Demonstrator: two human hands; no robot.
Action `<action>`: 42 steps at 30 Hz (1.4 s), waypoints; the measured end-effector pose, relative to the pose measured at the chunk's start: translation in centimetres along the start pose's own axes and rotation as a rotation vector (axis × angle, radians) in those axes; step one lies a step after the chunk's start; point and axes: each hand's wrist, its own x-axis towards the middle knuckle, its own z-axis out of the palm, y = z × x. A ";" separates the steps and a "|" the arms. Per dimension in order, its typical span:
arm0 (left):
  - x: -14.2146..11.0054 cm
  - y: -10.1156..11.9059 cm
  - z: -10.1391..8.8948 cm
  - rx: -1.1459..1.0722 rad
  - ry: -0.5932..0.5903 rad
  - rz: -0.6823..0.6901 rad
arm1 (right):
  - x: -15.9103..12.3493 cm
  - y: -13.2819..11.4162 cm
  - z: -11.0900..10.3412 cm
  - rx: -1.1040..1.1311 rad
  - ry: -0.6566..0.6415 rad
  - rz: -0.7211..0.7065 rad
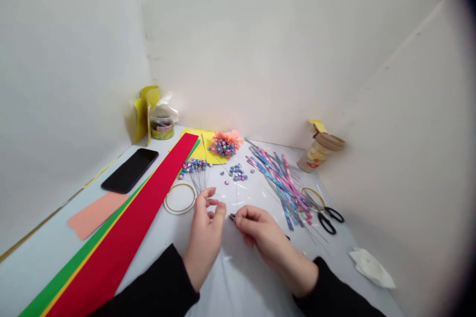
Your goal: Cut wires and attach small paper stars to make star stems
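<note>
My left hand [206, 228] is curled over the pale tabletop, its thumb and fingertips pinched close together. Anything between them is too small to tell. My right hand [260, 234] lies just to its right, its fingertips closed on a small dark metal tip [232, 217]. Behind both hands is a loose scatter of small blue-pink paper beads [238, 172]. A bundle of blue and pink paper strips mixed with thin wires [282, 183] lies to the right. A thin gold-rimmed hoop [180, 198] rests just beyond my left hand.
Long red and green paper strips [126, 223] run along the left, beside a black phone [130, 170] and a peach card [95, 214]. At the back are a beaded paper flower [225, 144] and a jar [162, 126]. Black-handled scissors [329, 220] and a tissue [371, 267] lie right. White walls enclose the table.
</note>
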 end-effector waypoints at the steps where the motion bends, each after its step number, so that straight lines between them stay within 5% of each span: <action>1: -0.3 -0.2 -0.2 0.058 0.041 0.130 | 1.0 -0.7 0.1 -0.046 0.010 0.006; 5: -1.9 -0.8 -0.7 0.185 -0.101 0.652 | 5.3 -2.8 1.4 -0.209 -0.049 0.037; 7: -2.5 -0.8 -0.8 0.209 -0.164 0.732 | 7.1 -3.4 2.5 -0.297 -0.061 0.044; 12: -2.7 -0.6 -1.0 0.150 -0.156 0.624 | 9.2 -4.1 4.6 -0.472 -0.072 0.044; 16: -2.4 -0.7 -1.2 0.106 -0.220 0.541 | 8.5 -4.1 4.1 -0.570 0.003 -0.058; 19: -1.9 -0.9 -1.1 0.089 -0.298 0.487 | 6.9 -4.0 1.0 -0.677 0.121 -0.148; 24: -0.7 -1.5 -0.4 0.085 -0.322 0.385 | 4.1 -3.6 -7.9 -0.936 0.469 -0.131; 28: -0.1 -2.4 0.2 0.056 -0.261 0.262 | 4.0 -2.1 -11.6 -1.095 0.499 -0.042; 42: 0.6 -2.4 0.3 -0.055 -0.195 0.086 | 5.3 0.5 -9.9 -1.219 0.559 0.136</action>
